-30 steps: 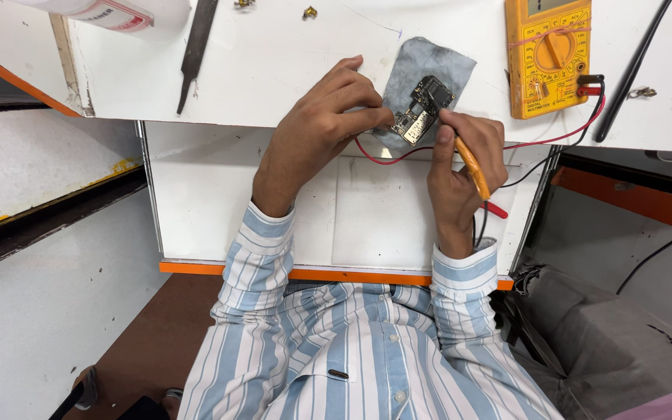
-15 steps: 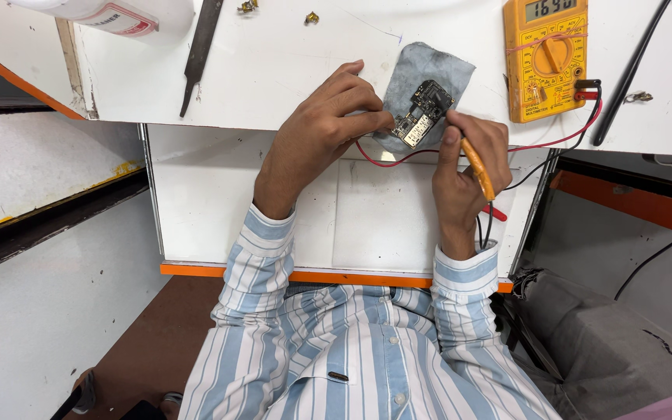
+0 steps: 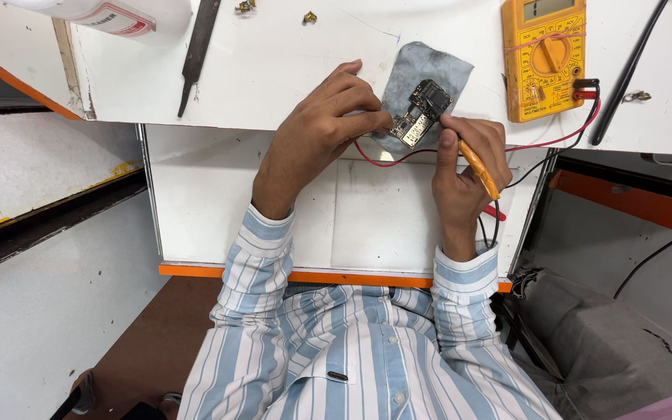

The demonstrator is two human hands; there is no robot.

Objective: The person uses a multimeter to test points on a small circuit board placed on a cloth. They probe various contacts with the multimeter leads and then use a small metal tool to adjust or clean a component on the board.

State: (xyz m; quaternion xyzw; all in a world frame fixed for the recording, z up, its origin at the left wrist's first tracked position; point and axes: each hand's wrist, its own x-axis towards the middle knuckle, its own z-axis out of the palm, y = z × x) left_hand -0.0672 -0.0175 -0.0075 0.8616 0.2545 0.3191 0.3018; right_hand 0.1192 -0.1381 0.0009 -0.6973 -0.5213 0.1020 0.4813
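The left hand (image 3: 316, 132) pinches the small circuit board (image 3: 420, 115), which rests on a grey cloth (image 3: 437, 66). At the board's four o'clock, the right hand (image 3: 464, 167) grips an orange probe (image 3: 479, 169). A yellow multimeter (image 3: 544, 58) lies at two o'clock.

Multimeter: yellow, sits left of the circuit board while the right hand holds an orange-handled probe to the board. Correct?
Not quite. The head view shows the yellow multimeter to the right of the circuit board, not left. The rest holds: the right hand holds the orange-handled probe to the board.
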